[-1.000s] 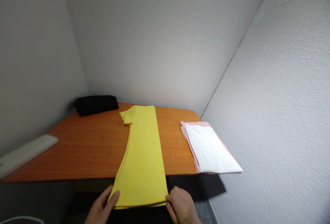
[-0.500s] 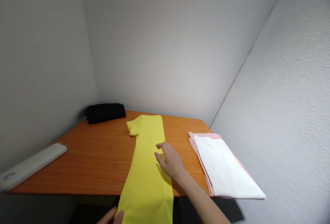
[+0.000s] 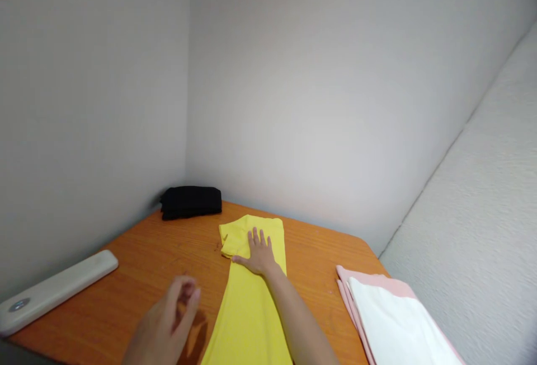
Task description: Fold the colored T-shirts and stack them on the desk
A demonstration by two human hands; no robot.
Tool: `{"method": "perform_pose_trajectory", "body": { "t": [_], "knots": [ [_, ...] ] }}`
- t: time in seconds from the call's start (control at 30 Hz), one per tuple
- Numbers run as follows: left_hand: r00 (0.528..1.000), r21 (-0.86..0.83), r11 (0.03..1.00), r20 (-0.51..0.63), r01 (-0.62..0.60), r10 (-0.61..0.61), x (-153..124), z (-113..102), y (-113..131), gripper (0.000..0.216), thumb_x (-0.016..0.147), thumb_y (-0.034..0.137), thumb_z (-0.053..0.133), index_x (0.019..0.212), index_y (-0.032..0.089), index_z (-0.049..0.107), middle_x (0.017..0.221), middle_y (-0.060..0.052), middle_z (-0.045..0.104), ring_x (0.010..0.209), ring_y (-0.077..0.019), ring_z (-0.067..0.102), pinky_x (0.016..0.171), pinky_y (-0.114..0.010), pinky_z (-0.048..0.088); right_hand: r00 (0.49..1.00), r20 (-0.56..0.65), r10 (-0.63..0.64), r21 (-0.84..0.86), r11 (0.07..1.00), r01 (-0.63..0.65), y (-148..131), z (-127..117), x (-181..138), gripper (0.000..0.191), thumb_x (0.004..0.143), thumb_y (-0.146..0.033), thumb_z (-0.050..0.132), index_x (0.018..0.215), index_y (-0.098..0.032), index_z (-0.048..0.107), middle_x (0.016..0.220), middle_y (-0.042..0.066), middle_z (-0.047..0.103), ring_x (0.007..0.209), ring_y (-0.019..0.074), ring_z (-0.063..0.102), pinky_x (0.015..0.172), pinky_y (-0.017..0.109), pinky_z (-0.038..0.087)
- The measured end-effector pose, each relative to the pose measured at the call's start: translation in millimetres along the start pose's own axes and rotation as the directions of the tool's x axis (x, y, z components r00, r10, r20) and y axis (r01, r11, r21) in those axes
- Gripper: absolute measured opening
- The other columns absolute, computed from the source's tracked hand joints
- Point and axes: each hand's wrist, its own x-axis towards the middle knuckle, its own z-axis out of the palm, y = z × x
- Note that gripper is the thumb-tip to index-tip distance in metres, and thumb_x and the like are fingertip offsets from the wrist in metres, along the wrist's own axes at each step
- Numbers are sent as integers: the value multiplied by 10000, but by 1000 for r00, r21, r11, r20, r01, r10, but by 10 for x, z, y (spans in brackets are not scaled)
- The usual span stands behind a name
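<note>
A yellow short-sleeved shirt (image 3: 251,309), folded lengthwise, lies on the wooden table with its sleeve pointing left. Spread flat on its upper part, near the sleeve, is my right hand (image 3: 259,256), fingers apart. My left hand (image 3: 168,320) hovers above the table, left of the shirt and apart from it. Its fingers are loosely curled, slightly blurred, with a gap to the thumb and nothing visible between them. The shirt's lower end runs out of view at the bottom.
A folded black cloth (image 3: 191,202) sits at the table's (image 3: 146,253) far left corner. A long white device (image 3: 59,292) lies along the left edge. On the right are folded pink cloth (image 3: 390,284) and white cloth (image 3: 398,326), stacked. Walls stand close behind and beside the table.
My right hand has moved up the shirt and now presses flat on it. My left hand has left the shirt's lower edge and risen beside it. The view has shifted.
</note>
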Motion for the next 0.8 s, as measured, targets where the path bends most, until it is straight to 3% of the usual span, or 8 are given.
{"method": "perform_pose_trajectory", "body": {
  "t": [0.1,0.13,0.2,0.3,0.43,0.57,0.7,0.8],
  "knots": [
    [986,199,967,68,-162,151,973,266,255,279,952,418,356,1038,216,528,1065,-73,698,1000,-196,656,860,-282,485,997,-74,-8,10,1000,8,21,79,21,974,858,-834,122,1559,-158,105,1597,68,-55,1461,310,-100,1163,544,-54],
    [986,313,937,105,-158,131,1290,386,299,267,954,357,350,1064,194,529,1089,-88,689,1030,-198,644,874,-281,473,995,-97,-9,14,1000,10,23,97,25,927,884,-798,76,1559,-165,114,1598,64,-38,1463,304,-90,1164,548,-46],
    [986,384,911,127,-149,107,1828,636,323,263,928,281,398,1093,145,550,1136,-138,670,1086,-237,619,926,-316,442,991,-135,-15,16,1000,18,22,124,32,884,901,-772,58,1559,-184,119,1599,59,-22,1465,307,-72,1164,562,-30],
    [987,456,881,151,-124,61,2317,944,253,326,878,276,489,1122,79,578,1186,-217,643,1149,-321,582,989,-398,393,986,-166,-27,24,999,31,21,130,32,914,876,-813,138,1558,-204,124,1597,65,-23,1460,333,-61,1159,594,-8],
    [973,510,855,228,-99,-23,2541,1152,72,421,820,432,580,1023,69,645,1101,-258,678,1085,-392,618,895,-439,448,982,-181,-55,89,993,72,36,66,-17,882,890,-796,158,1556,-218,132,1595,64,-8,1457,338,-48,1155,617,11],
    [948,508,853,314,-118,-56,2668,1174,-91,362,760,471,634,839,120,682,1027,-229,709,1067,-407,626,864,-439,460,976,-198,-86,137,984,115,46,-12,-91,872,876,-805,254,1547,-251,191,1592,45,-9,1453,346,-56,1155,622,-4],
    [922,434,889,386,-144,-39,2813,1080,-145,283,763,443,645,791,162,650,977,-118,720,1045,-327,641,839,-353,471,979,-191,-78,157,982,109,37,-55,-124,873,879,-791,281,1549,-241,180,1588,51,-23,1450,345,-75,1152,624,-22],
    [899,385,919,427,-83,-98,2894,1016,-111,194,812,347,624,814,153,611,772,-28,681,771,-221,676,631,-283,483,981,-179,-74,157,982,102,28,-72,-131,886,875,-794,285,1551,-234,166,1588,62,-27,1450,347,-76,1152,621,-24]
  ]
}}
